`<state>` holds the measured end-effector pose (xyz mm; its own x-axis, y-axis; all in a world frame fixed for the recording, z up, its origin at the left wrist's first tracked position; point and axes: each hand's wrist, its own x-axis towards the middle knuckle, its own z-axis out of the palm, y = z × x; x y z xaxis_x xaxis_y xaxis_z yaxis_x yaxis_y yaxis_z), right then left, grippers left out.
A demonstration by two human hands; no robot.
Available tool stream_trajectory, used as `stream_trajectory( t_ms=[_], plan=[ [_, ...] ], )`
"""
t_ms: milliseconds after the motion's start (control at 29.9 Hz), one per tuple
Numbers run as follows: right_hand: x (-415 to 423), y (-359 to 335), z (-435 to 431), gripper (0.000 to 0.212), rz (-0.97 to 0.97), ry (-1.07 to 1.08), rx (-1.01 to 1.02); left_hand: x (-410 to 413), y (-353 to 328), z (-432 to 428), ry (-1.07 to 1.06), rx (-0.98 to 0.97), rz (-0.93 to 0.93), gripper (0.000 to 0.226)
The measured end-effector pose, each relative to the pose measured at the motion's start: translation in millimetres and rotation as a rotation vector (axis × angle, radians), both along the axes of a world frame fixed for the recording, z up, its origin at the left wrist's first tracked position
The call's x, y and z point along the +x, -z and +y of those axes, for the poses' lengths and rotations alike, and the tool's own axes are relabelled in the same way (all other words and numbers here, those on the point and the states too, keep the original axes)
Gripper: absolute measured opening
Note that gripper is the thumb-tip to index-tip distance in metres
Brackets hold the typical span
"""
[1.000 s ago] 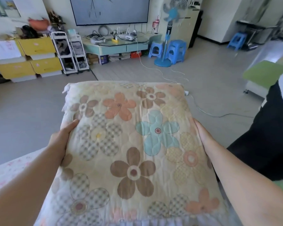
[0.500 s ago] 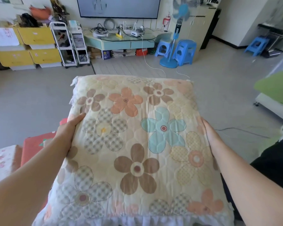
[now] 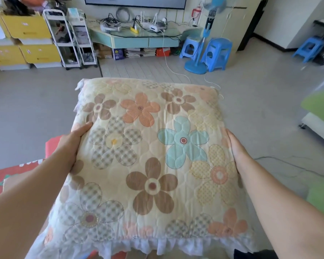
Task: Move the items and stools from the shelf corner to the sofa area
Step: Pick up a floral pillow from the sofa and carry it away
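Step in hand: carrying the cushion [image 3: 151,165] across the room, by my reading toward the sofa area; it is not yet set down.
Cushion: held flat and roughly level in front of the body, above the floor [image 3: 36,109], flower side up, frilled edge nearest the person. It touches nothing but the two hands.
Left hand [image 3: 71,144]: grips the left edge with the thumb [image 3: 83,128] pressed on top. The fingers go underneath and are hidden, so I cannot tell how far they curl.
Right hand [image 3: 236,148]: clasps the right edge in much the same way, its fingers likewise out of sight below.
Left to move: blue stools [image 3: 218,53] stand beside the fan [image 3: 195,66] near the bench [image 3: 131,42]; a far stool [image 3: 309,47] stands at the right.
Risk, footing: the wide cushion hides the floor just ahead. A white cord [image 3: 176,71] and a dark cable [image 3: 288,161] trail across the floor, so a foot could snag one and tug the fan.
Risk, grip: soft, thick padding held only at two edges may sag or slide out if either hand eases.
Risk, path: the red thing [image 3: 11,174] low at left and the green seat [image 3: 320,105] at right lie near; the cushion could brush them.
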<state>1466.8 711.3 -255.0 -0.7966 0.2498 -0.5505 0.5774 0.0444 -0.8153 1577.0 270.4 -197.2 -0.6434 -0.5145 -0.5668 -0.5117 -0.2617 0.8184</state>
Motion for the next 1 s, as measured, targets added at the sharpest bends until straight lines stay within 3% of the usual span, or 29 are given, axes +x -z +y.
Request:
stream_trajectory(
  t_ms=[167, 368, 669, 803, 1003],
  plan=[
    [-78, -16, 14, 0.113, -0.014, -0.020, -0.015, -64, -7, 13, -0.026, 0.004, 0.013, 0.075],
    [-150, -43, -4, 0.086, -0.005, -0.076, 0.015, -131, -23, 24, -0.064, -0.021, 0.010, 0.056],
    [-354, -22, -6, 0.102, -0.017, -0.252, 0.027, -245, -27, 42, -0.242, -0.057, 0.011, 0.058],
    [-424, -54, -37, 0.100, 0.022, -0.354, 0.050, -291, -24, 42, -0.340, -0.041, 0.019, 0.055],
    [-526, -46, -112, 0.094, 0.036, -0.514, 0.047, -340, -15, 4, -0.504, -0.039, 0.039, 0.065]
  ],
)
